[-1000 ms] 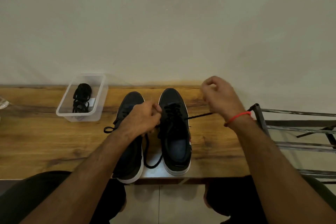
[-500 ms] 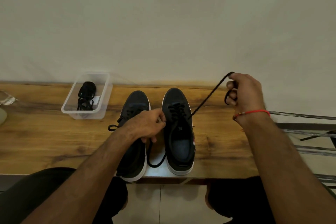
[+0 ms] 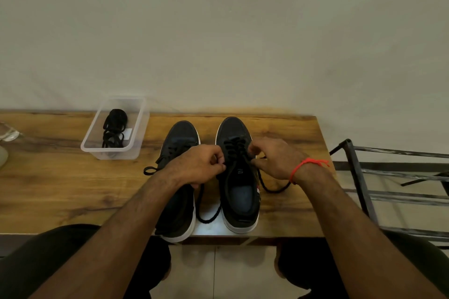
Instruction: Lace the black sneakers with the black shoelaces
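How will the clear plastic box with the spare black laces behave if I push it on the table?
The clear plastic box looks thin-walled and holds only a small bundle of laces, so it is probably very light. It sits flat on the smooth wooden table, so it would likely slide rather than tip. The loose laces may shift inside.
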{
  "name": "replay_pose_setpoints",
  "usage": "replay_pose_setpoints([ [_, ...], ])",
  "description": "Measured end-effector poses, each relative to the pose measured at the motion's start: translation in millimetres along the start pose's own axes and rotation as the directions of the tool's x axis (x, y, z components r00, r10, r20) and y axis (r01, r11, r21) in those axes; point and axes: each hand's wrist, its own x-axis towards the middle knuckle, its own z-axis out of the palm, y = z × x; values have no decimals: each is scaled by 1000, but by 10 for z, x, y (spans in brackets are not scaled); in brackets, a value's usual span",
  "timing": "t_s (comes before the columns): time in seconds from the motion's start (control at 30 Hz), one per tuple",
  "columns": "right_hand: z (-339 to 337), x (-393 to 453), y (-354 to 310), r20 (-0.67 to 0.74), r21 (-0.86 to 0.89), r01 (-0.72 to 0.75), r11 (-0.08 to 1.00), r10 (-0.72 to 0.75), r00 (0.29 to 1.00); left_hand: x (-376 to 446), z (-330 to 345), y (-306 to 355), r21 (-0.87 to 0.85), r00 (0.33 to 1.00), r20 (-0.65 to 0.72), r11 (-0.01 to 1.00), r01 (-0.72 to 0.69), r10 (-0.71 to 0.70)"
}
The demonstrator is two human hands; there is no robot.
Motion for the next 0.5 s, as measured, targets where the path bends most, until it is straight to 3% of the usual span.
replay_pose_setpoints([
  [0.2,-93,-23,0,51,4,-17,1000,17,999,-28,-31,34,-6,999,17,1000,30,-29],
  [0.5,-345,-186,48,133,38,-85,996,79,988,-72,-125,53,9,989,-84,992,123,-121],
])
